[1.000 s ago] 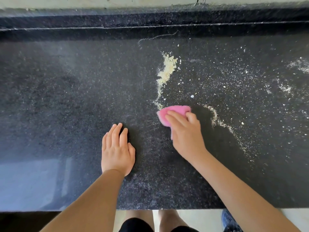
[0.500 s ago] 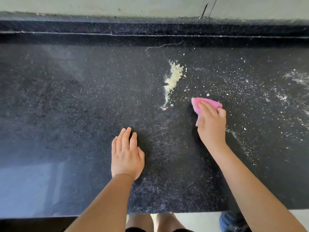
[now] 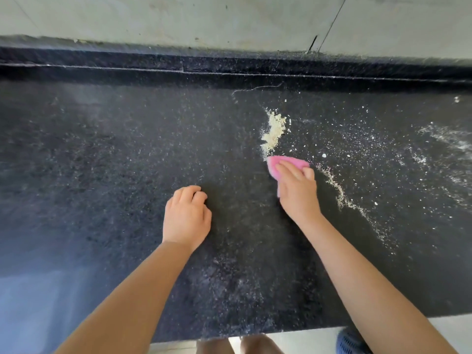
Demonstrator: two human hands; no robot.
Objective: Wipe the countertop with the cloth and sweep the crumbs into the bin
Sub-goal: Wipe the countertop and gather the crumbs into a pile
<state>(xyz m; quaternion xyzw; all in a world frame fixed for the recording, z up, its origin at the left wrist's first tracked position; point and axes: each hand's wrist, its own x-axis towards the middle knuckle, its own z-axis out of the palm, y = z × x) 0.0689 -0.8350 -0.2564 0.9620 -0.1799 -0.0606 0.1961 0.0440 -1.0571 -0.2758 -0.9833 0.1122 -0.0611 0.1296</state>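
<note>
— Pressing the pink cloth (image 3: 286,163) flat on the desk (image 3: 115,162), is the right hand (image 3: 297,191)?
— Yes, fingers (image 3: 288,169) spread over it, just below the crumbs (image 3: 274,129).
— The left hand (image 3: 186,218)?
— Fingers curled under, holding nothing, resting on the desk. No writing is readable.

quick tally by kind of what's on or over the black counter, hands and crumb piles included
Bare hands: 2, the left hand curled and empty, the right hand pressing the cloth
Pink cloths: 1, the crumpled pink cloth
Heaped crumb patches: 2, a pale yellow crumb pile and a thin crumb trail
Total: 5, all on the black speckled stone countertop; fine scattered specks not counted.
</note>
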